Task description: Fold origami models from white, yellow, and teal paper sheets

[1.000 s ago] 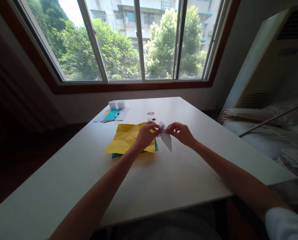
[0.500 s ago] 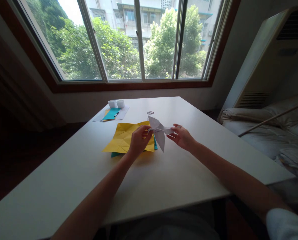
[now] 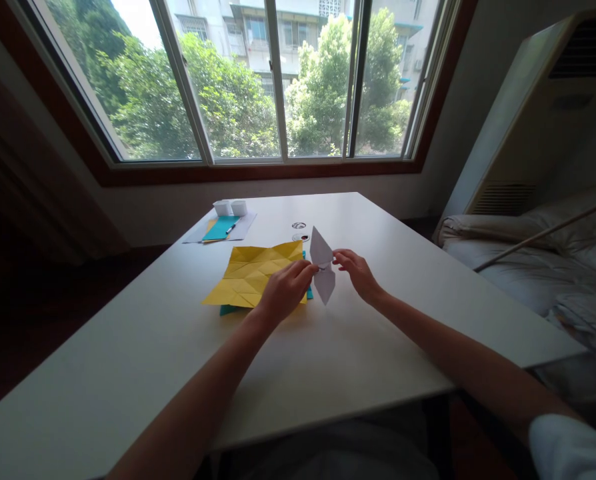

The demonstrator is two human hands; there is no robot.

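A white folded paper bird [image 3: 322, 248] is held up over the table, its two pointed wings spread above and below its narrow middle. My left hand [image 3: 289, 285] pinches it at the middle from the left, thumb and fingers closed. Just right of the upper wing is my right hand [image 3: 357, 272], its fingers loosely bent and apart. Its fingertips reach the wing's edge; whether they touch it I cannot tell. Beneath and beside my left hand lies a creased yellow paper sheet [image 3: 251, 270], with teal paper [image 3: 231, 310] showing under its edges.
The white table [image 3: 343, 360] ends in front of my body. At its far left stand two small white containers [image 3: 231, 208], beside teal paper [image 3: 219, 227], white sheets and a pen [image 3: 231, 229]. Dark round marks or holes [image 3: 299, 225] show past the bird. A padded seat [image 3: 498, 247] is at right.
The paper bird has turned, so its wings now stand nearly upright in view. My right hand has let go of its slender end and moved slightly left, to the wing's edge.
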